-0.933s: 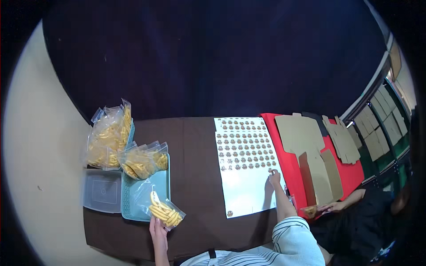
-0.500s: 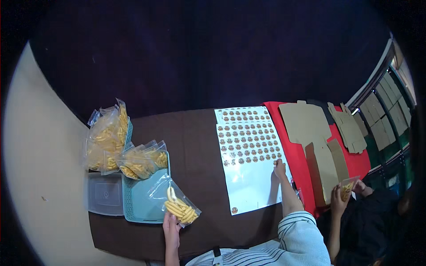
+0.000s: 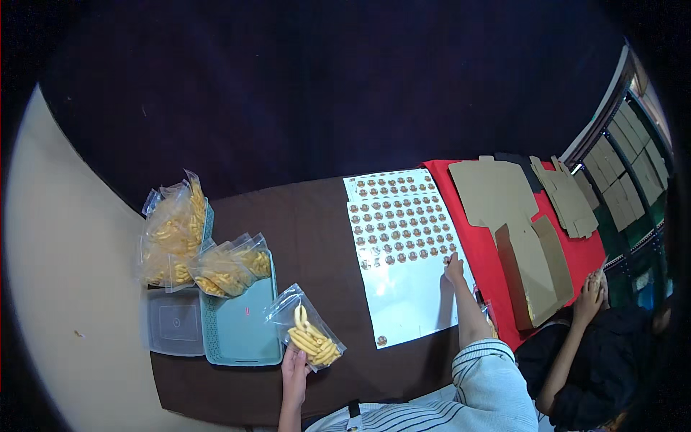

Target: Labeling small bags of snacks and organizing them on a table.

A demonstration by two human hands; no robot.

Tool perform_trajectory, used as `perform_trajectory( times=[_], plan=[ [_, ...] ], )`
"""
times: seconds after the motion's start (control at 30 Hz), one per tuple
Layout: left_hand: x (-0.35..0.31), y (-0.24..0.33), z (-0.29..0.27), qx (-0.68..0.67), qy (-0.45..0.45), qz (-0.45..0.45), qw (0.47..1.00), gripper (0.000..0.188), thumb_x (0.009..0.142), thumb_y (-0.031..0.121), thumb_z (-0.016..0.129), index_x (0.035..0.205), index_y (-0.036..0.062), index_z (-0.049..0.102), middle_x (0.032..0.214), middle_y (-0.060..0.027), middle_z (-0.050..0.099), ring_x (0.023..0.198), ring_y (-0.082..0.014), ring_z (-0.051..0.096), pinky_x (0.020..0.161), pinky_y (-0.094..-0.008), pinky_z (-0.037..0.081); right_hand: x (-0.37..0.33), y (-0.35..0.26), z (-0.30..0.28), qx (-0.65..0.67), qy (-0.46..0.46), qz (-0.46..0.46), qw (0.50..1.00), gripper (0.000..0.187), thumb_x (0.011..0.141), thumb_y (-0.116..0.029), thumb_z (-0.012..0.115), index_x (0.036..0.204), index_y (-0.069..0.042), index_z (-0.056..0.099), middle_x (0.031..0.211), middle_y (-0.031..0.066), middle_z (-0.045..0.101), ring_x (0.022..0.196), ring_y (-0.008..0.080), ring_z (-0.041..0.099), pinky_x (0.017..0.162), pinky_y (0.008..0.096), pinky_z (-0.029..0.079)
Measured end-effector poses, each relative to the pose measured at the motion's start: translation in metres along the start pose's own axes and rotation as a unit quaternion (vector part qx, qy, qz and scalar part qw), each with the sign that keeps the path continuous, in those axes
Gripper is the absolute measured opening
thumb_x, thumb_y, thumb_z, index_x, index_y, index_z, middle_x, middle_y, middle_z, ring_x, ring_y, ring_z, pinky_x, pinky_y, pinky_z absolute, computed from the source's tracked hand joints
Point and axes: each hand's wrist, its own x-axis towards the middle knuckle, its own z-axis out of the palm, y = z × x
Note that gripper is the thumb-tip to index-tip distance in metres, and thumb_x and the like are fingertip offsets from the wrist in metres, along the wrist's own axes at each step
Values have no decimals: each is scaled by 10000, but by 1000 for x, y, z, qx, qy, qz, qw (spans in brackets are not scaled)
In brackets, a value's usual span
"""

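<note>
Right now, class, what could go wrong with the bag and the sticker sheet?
The clear bag, held near one edge by the left hand, might slip. The right hand, at the sticker sheet, could crease or tear a round sticker. Bags heaped above the rear blue basket may slide off.

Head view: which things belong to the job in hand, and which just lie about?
Likely in the job:
- zip bag of yellow snacks, held by the left hand
- sticker sheet, at the right hand
- teal basket of similar bags

Probably lying about:
- translucent plastic container
- flattened cardboard pieces
</note>
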Motion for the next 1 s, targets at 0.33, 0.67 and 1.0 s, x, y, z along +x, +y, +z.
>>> perform_trajectory(
  times=[0.33, 0.67, 1.0],
  plan=[
    [-3, 1, -3, 6, 6, 8, 1000, 401, 924, 164, 405, 1285, 9, 329, 1168, -93, 486, 1015, -157, 530, 813, -293, 476, -37, -29, -7, -8, 86, -45, 995, 296, 714, 45, 490, 993, -49, 457, 923, 229, 440, 821, 378, 502, 706, 428, 411],
    [-19, 9, 2, 12, -4, 33, 999, 393, 928, 145, 389, 1284, -4, 316, 1167, -94, 476, 1012, -157, 525, 815, -294, 475, -46, -19, -10, 99, 102, -103, 984, 237, 680, 77, 487, 893, -24, 464, 905, 200, 427, 833, 330, 465, 719, 385, 409],
    [-27, 3, -3, 43, -27, 31, 998, 411, 928, 189, 389, 1292, 13, 313, 1172, -102, 479, 1024, -183, 532, 827, -316, 482, -43, -28, -11, 15, 27, -82, 996, 495, 684, -39, 571, 1164, -36, 450, 1244, 245, 348, 1138, 386, 373, 960, 443, 294]
  ],
)
